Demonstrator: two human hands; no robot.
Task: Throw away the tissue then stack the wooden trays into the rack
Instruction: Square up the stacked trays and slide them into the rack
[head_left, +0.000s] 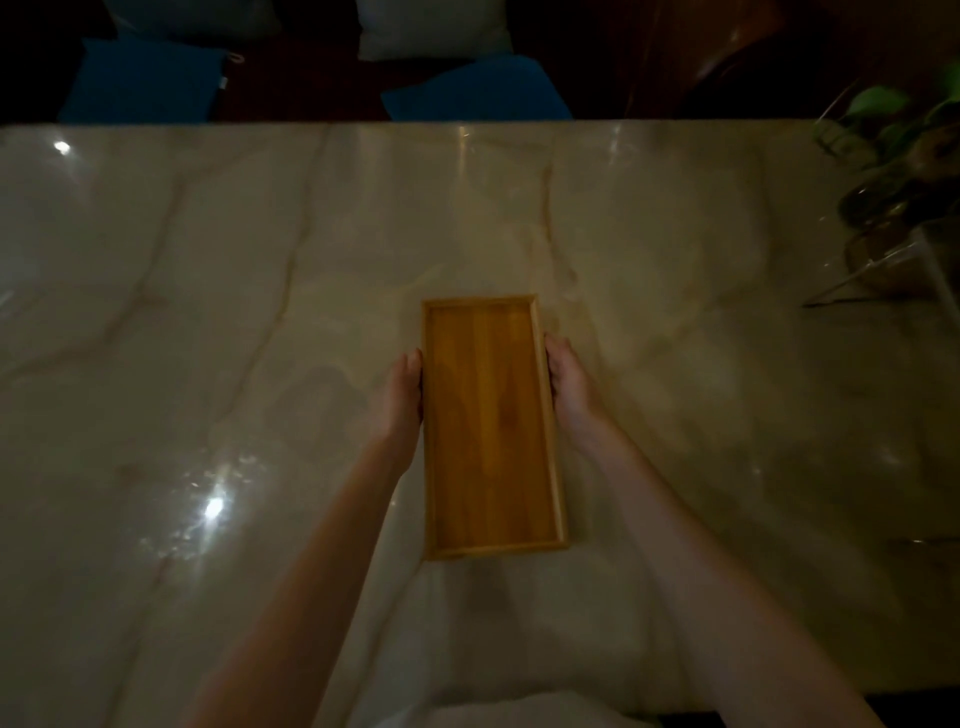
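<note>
A long rectangular wooden tray (491, 426) with a low rim lies lengthwise in the middle of the marble table (208, 312). Nothing is inside it. My left hand (399, 397) grips its left long edge and my right hand (570, 387) grips its right long edge, both near the far half of the tray. Whether the tray rests on the table or is slightly lifted I cannot tell. No tissue and no other tray shows. A clear rack-like stand (893, 270) sits at the right edge.
A potted green plant (898, 150) stands at the far right behind the clear stand. Beyond the table's far edge are chairs with blue cushions (478, 91) and pale pillows (431, 26). The room is dim, with light glare on the tabletop.
</note>
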